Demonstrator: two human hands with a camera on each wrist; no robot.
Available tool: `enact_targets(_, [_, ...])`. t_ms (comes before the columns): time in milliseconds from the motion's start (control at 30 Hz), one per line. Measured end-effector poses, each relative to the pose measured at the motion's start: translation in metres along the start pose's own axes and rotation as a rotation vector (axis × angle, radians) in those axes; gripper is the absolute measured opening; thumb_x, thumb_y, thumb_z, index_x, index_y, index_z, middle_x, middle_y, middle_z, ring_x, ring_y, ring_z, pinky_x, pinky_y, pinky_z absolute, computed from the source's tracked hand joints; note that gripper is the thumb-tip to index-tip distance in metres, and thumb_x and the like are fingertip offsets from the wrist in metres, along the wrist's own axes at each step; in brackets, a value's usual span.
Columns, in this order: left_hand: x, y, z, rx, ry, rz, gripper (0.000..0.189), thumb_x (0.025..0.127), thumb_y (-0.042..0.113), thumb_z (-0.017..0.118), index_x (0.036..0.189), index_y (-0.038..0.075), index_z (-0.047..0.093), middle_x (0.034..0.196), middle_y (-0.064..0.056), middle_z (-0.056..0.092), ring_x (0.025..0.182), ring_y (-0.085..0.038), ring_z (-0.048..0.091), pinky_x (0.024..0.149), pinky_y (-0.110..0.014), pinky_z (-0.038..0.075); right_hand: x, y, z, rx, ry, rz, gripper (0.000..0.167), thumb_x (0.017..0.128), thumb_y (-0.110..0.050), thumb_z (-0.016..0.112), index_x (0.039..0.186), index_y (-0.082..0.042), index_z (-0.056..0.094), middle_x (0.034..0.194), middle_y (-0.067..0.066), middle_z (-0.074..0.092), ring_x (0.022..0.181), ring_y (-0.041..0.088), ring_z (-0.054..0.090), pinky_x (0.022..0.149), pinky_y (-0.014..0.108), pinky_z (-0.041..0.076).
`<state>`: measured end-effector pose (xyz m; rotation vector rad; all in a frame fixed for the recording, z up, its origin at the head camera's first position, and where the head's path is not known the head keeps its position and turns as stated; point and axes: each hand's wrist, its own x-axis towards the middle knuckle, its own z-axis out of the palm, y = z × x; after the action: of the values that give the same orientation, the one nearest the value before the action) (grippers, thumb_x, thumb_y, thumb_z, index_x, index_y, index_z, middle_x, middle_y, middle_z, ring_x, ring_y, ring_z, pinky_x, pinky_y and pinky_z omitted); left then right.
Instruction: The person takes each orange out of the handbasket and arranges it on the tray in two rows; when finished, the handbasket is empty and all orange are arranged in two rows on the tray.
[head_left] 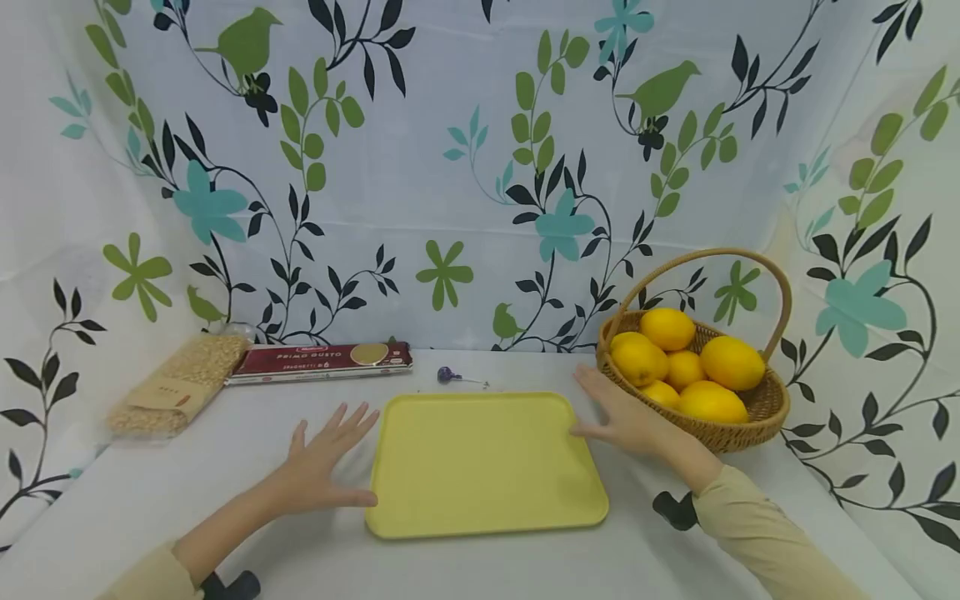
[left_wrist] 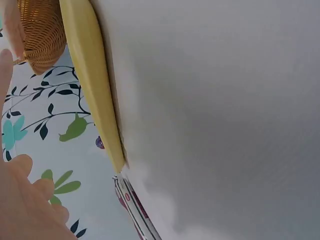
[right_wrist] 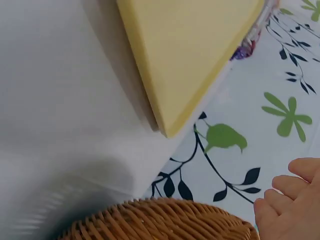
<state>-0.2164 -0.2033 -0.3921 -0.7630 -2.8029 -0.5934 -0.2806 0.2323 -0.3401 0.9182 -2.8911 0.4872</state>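
Note:
A yellow rectangular tray (head_left: 487, 467) lies on the white table between the two hands. My left hand (head_left: 322, 468) is at its left side, fingers spread and the thumb at the tray's edge; whether it touches cannot be told. At the right side my right hand (head_left: 626, 414) reaches out with straight fingers, its thumb by the tray's right edge. Close to that hand stands a wicker basket (head_left: 776, 408) with an arched handle, holding several lemons (head_left: 712, 403). The left wrist view shows the tray (left_wrist: 92, 75) edge-on, and the right wrist view shows its corner (right_wrist: 185, 75).
Behind the tray lies a small purple-wrapped lollipop (head_left: 446, 375). A red spaghetti package (head_left: 318, 363) lies at the back left, beside a clear bag (head_left: 180, 382) of pale dry food. A patterned curtain (head_left: 420, 167) hangs behind the table.

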Motion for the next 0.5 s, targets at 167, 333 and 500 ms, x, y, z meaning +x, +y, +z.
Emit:
enact_targets(167, [-0.004, 0.002, 0.004, -0.261, -0.055, -0.052, 0.096, 0.064, 0.050, 0.073, 0.142, 0.021, 0.026, 0.145, -0.016, 0.019, 0.126, -0.044, 0.019, 0.093, -0.066, 0.024, 0.000, 0.005, -0.020, 0.087, 0.064, -0.001, 0.084, 0.082, -0.046, 0.059, 0.141, 0.000, 0.020, 0.145, 0.016, 0.017, 0.131, 0.032, 0.015, 0.106, 0.050, 0.015])
enact_targets(333, [-0.008, -0.001, 0.012, -0.487, -0.073, -0.056, 0.092, 0.064, 0.030, 0.079, 0.137, -0.001, 0.032, 0.136, -0.030, 0.028, 0.114, -0.047, 0.038, 0.085, -0.048, 0.046, 0.001, 0.013, -0.044, 0.176, 0.184, 0.002, 0.065, 0.084, -0.030, 0.063, 0.134, 0.001, 0.035, 0.137, 0.020, 0.032, 0.124, 0.035, 0.029, 0.100, 0.054, 0.027])
enact_targets(500, [-0.008, -0.001, 0.019, -0.476, -0.108, -0.057, 0.090, 0.060, 0.031, 0.079, 0.129, -0.010, 0.038, 0.128, -0.030, 0.039, 0.109, -0.042, 0.045, 0.085, -0.038, 0.048, -0.001, 0.024, -0.061, 0.243, 0.293, 0.026, 0.056, 0.084, -0.023, 0.064, 0.128, 0.003, 0.042, 0.130, 0.021, 0.041, 0.118, 0.038, 0.036, 0.097, 0.054, 0.031])
